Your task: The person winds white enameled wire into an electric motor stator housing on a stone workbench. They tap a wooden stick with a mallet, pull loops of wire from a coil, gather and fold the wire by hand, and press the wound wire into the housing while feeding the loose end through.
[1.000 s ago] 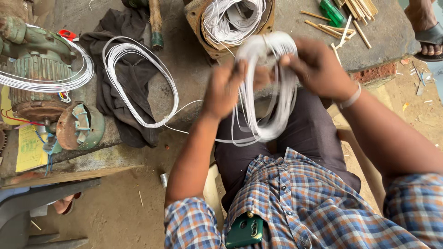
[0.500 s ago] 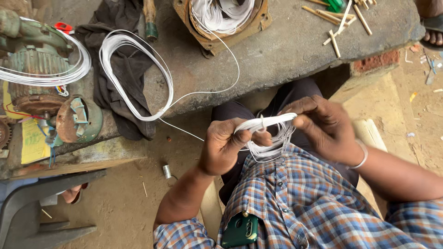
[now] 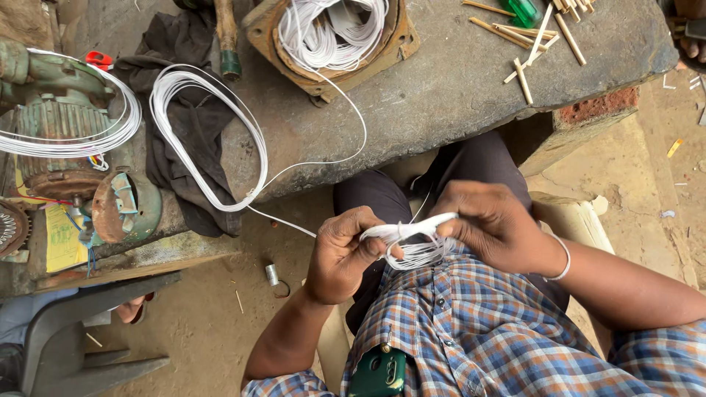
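A bundle of white wire (image 3: 412,239) is pinched flat between both hands, close to my checked shirt. My left hand (image 3: 342,254) grips its left end. My right hand (image 3: 493,224) clamps the right end, thumb on top. From the bundle a single white strand runs left to a loose wire coil (image 3: 198,132) lying on a dark cloth on the stone slab (image 3: 456,81). Another strand curves up to the wire wound inside a rusty motor stator (image 3: 331,37) at the slab's far edge.
A green motor housing (image 3: 66,125) with a wire loop over it stands at the left beside a yellow paper. Wooden sticks (image 3: 537,37) and a green screwdriver handle lie at the slab's right. A grey plastic chair (image 3: 81,331) is at lower left.
The hands came down from above the slab to my lap. The wide wire loop held a second ago is now squeezed into a narrow flat bundle.
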### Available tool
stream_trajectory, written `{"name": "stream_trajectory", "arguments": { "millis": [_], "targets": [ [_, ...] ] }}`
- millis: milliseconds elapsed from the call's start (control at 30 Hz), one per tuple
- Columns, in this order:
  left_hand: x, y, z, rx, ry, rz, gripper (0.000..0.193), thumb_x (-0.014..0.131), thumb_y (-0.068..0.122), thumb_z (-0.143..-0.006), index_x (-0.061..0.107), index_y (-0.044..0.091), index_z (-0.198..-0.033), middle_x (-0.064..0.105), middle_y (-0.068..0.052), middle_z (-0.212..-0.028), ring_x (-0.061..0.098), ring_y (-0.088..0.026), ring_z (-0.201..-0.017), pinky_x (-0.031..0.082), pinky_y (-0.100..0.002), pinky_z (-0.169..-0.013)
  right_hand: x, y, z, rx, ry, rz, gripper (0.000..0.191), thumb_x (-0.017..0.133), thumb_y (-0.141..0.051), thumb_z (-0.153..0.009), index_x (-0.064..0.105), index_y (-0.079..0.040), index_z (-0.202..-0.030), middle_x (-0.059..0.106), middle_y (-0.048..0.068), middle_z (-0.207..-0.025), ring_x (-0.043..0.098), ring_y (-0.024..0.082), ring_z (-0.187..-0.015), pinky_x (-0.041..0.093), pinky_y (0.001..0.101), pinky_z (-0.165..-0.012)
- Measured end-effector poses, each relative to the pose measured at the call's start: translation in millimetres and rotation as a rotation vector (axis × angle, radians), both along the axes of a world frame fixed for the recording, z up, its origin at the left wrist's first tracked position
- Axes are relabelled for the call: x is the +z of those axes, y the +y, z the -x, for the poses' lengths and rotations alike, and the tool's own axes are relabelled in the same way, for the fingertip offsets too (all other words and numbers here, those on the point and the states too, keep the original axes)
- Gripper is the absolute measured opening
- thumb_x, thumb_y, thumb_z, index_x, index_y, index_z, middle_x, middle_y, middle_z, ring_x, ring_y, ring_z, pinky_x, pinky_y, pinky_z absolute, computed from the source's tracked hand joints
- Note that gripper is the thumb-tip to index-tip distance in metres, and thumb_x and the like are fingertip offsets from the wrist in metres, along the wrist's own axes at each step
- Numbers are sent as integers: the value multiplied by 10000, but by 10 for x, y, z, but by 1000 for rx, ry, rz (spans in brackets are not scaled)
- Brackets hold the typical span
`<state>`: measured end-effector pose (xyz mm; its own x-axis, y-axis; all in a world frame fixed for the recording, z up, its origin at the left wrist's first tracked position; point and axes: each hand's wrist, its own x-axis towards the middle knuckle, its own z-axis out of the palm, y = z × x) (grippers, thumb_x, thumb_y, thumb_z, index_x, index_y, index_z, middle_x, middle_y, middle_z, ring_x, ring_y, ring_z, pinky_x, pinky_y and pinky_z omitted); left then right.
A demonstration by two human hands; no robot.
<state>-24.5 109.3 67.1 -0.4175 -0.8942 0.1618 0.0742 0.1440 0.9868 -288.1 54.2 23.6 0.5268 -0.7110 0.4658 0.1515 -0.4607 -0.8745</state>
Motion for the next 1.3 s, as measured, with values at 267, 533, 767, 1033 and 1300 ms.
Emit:
{"name": "stream_trajectory", "arguments": {
  "millis": [267, 533, 767, 1033, 1300],
  "targets": [
    [-47, -166, 68, -260, 25, -82, 248, 598, 246, -1125, 650, 14, -1054, 760, -169, -996, 786, -233, -959, 652, -379, -886, 15, -100, 201, 143, 151, 2, 94, 686, -84, -925, 706, -11, -982, 719, 121, -781, 729, 261, -668, 523, 350, -562],
    [-258, -238, 459, 45, -83, 158, 270, 546, 251, -1125, 653, 6, -1166, 750, -137, -965, 792, -217, -898, 681, -349, -813, -91, -174, 84, -68, 7, -60, 90, 655, -91, -990, 687, -10, -1018, 756, 103, -878, 759, 232, -766, 572, 331, -666],
    [77, -359, 328, -104, -249, 112, 399, 516, 317, -1133, 668, -51, -1106, 765, -110, -901, 794, -184, -877, 639, -297, -785, -184, -322, 279, 116, 65, -117, 193, 680, -204, -958, 741, -21, -964, 745, 86, -764, 718, 132, -667, 518, 306, -590],
    [54, -393, 465, 104, -91, 84, 449, 509, 368, -1126, 657, -55, -1086, 741, -107, -839, 747, -142, -783, 627, -291, -722, -83, -265, 89, 13, 29, -258, 228, 623, -224, -1033, 703, -12, -1059, 760, 60, -867, 665, 105, -794, 536, 278, -722],
    [780, -819, 165, 228, 223, -56, 365, 531, 329, -1124, 623, -24, -1142, 727, -131, -918, 770, -235, -824, 667, -393, -727, 230, -962, 82, -548, 123, 964, 517, 577, -236, -1175, 309, -83, -1590, 353, 178, -1633, 282, 346, -1589, 255, 512, -1315]
  ]
}}
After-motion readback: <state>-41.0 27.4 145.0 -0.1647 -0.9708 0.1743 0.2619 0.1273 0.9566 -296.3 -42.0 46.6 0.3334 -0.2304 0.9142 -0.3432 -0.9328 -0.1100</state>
